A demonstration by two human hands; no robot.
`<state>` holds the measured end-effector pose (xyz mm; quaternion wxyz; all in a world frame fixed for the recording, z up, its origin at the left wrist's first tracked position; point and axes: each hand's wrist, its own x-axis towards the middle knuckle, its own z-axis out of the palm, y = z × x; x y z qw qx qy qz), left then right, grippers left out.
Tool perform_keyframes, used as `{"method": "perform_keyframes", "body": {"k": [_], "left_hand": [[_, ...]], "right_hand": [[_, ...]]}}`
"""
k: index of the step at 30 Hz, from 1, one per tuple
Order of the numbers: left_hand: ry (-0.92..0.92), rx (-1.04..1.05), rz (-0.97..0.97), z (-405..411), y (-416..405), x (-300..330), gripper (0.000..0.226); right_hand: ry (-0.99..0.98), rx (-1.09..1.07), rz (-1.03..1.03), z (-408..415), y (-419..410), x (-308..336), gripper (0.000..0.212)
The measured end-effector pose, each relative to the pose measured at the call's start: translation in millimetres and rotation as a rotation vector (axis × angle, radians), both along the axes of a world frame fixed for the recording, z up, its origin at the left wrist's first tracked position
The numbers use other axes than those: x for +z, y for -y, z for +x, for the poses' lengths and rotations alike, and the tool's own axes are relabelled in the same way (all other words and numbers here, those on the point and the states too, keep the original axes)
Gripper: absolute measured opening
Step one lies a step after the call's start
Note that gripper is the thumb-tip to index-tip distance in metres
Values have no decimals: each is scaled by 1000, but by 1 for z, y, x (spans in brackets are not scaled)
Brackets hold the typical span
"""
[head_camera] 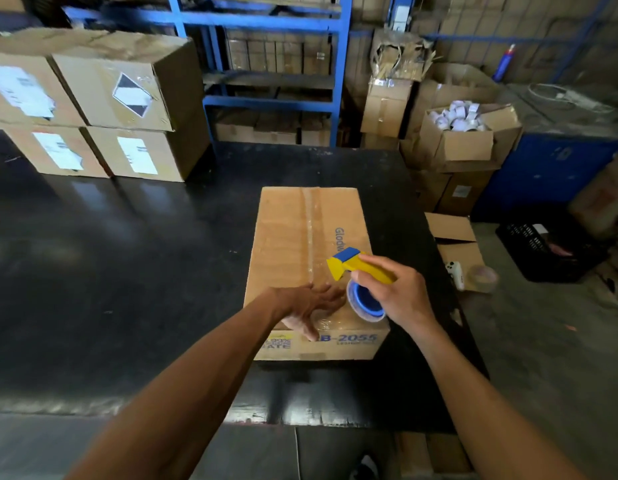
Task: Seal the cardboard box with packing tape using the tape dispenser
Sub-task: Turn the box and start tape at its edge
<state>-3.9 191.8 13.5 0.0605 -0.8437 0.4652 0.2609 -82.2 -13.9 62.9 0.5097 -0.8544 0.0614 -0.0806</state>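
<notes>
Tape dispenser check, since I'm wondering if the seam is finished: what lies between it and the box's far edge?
In the head view, only box top with a clear tape strip along the seam lies beyond the tape dispenser.

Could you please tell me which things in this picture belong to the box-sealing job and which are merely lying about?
In use:
cardboard box, clear tape along its top seam
tape dispenser, gripped by the right hand
left hand, flat on the box's near edge

Lying about:
stacked cartons
spare tape roll
open carton of white rolls
black crate
</notes>
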Motion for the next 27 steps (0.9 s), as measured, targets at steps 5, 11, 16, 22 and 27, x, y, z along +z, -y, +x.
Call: {"method": "perform_keyframes", "body": {"k": [5,11,16,22,27], "left_hand": [[39,-51,42,3,1,1,101],[53,-54,60,5,3,1,98],[56,0,19,0,20,6,88],[-98,251,-304,-12,18,5,89],[-720,812,-927,-45,8,9,34]], "right_hand": [[-20,11,-2,-5,-11,5,38],[-33,-2,-20,-11,-4,11,39],[-46,-1,-23,-18,1,11,40],[-42,18,-1,-25,4,13,40],[-34,119,1,-35,10,14,41]]}}
